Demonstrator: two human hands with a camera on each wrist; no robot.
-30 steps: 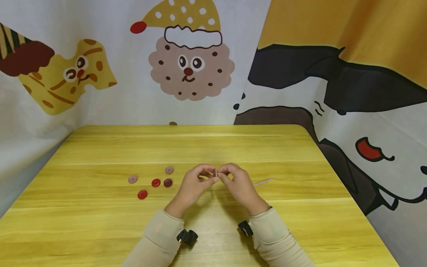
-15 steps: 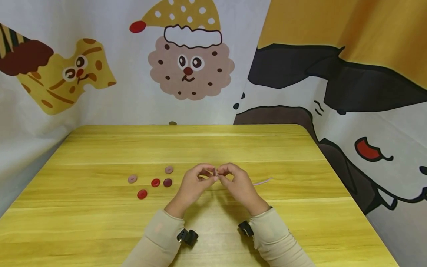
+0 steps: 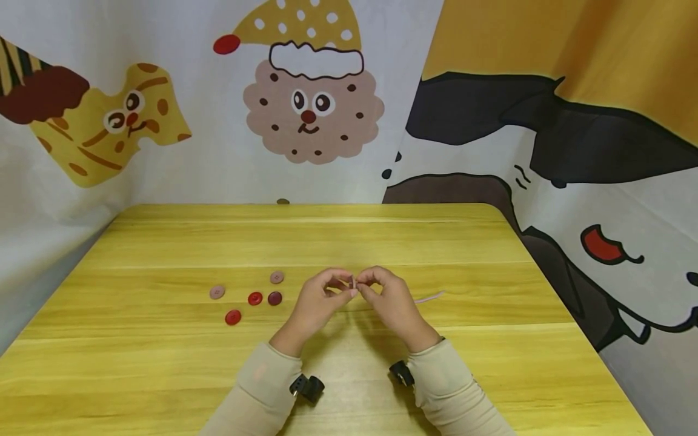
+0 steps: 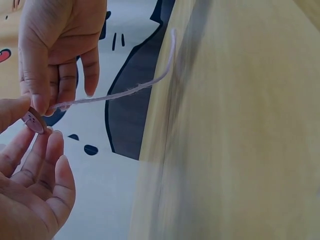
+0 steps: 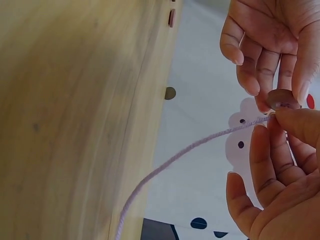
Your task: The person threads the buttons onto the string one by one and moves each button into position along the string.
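Observation:
Above the middle of the table my left hand (image 3: 320,298) pinches a pinkish button (image 4: 35,121) by its edge between thumb and fingertips. Close against it, my right hand (image 3: 388,301) pinches a light purple yarn (image 5: 192,146) near its end, right at the button's face. From the right fingertips the yarn trails away in a loose curve, and its far end (image 3: 431,297) shows beyond the right hand in the head view. The other fingers of both hands are loosely curled. The fingertips partly cover the yarn's tip and the button's holes.
Several buttons lie on the wooden table (image 3: 163,375) left of the hands: a pink button (image 3: 217,292), another pink button (image 3: 277,277), a red button (image 3: 254,298), a lower red button (image 3: 232,317) and a dark maroon button (image 3: 275,298). A printed curtain (image 3: 196,175) hangs behind the table.
Both hands stay in nearly the same place, with only slight finger movement at the button. The buttons on the table have not moved.

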